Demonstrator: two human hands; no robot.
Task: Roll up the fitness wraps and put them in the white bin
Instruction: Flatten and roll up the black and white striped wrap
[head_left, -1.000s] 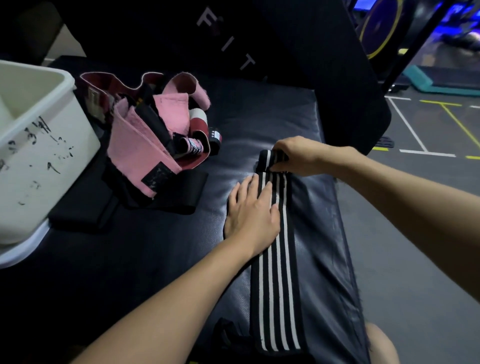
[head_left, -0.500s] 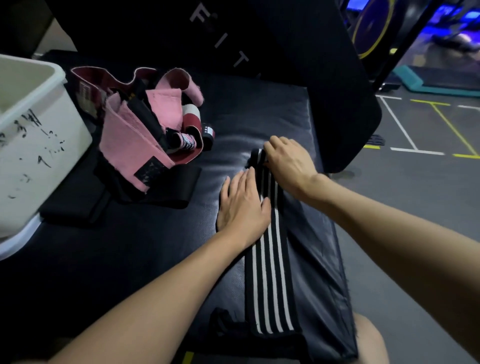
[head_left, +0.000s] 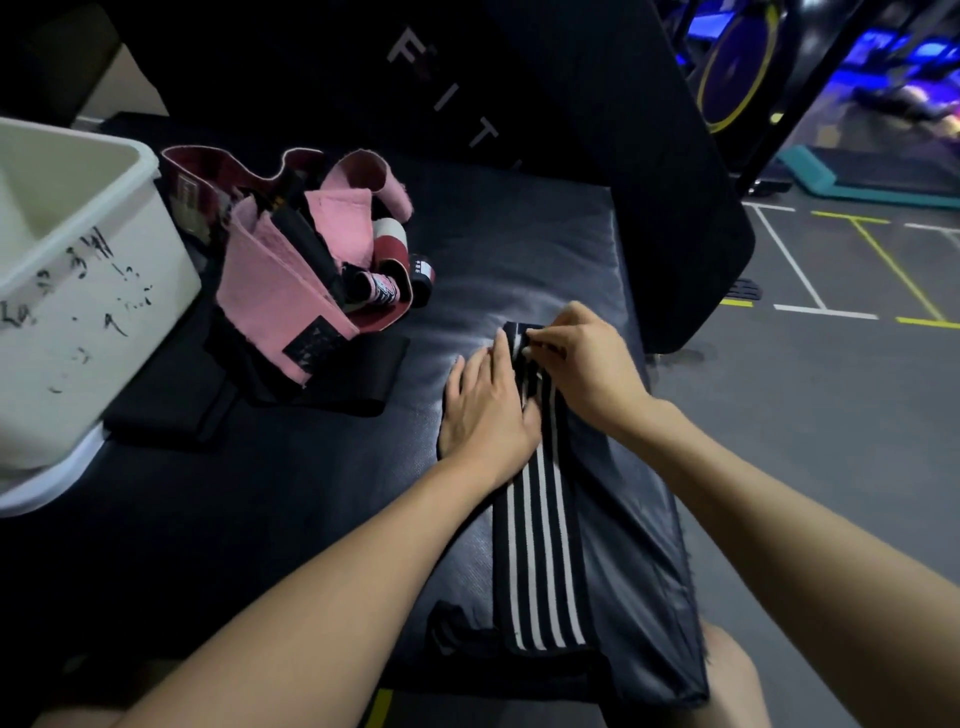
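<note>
Long black elastic wrap with white stripes (head_left: 540, 545), lying lengthwise on the black padded bench (head_left: 311, 493) with long axis running away from the person: right hand (head_left: 582, 358) pinching its far end, starting the roll, left hand (head_left: 488, 410) pressing flat alongside, white plastic bin (head_left: 88, 312) waiting well to the left.

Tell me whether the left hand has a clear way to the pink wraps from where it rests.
Probably yes. The left hand lies flat on the striped wrap, holding nothing, and only bare black mat separates it from the pink wraps to its left. Lifting it would free the striped wrap, though.
</note>
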